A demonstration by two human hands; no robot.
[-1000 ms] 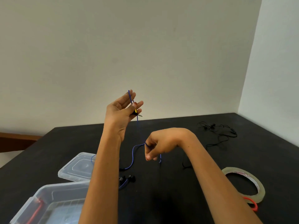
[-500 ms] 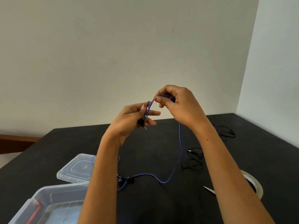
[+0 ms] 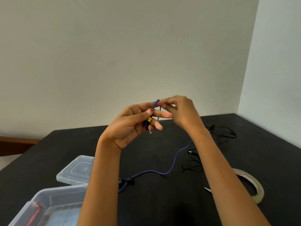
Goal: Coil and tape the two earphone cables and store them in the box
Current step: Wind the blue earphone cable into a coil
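Note:
My left hand [image 3: 135,123] is raised above the black table [image 3: 162,206] and holds the plug end of the blue earphone cable [image 3: 171,167], with loops of it around its fingers. My right hand [image 3: 180,110] pinches the blue cable just beside the left fingers. The cable trails down behind my right forearm to the table, ending in black earbuds [image 3: 127,182]. The black earphone cable [image 3: 223,132] lies loose at the far right. The clear plastic box [image 3: 48,207] stands at the lower left, its lid [image 3: 76,170] beside it.
A roll of clear tape [image 3: 250,185] lies at the right, partly behind my right forearm. A pointed scissor tip [image 3: 207,189] shows next to that arm. Something red lies inside the box. White walls close the table's far and right sides.
My right hand rose from low over the table, drew the blue cable up and now pinches it against the left hand's fingers. The left hand tilted forward slightly.

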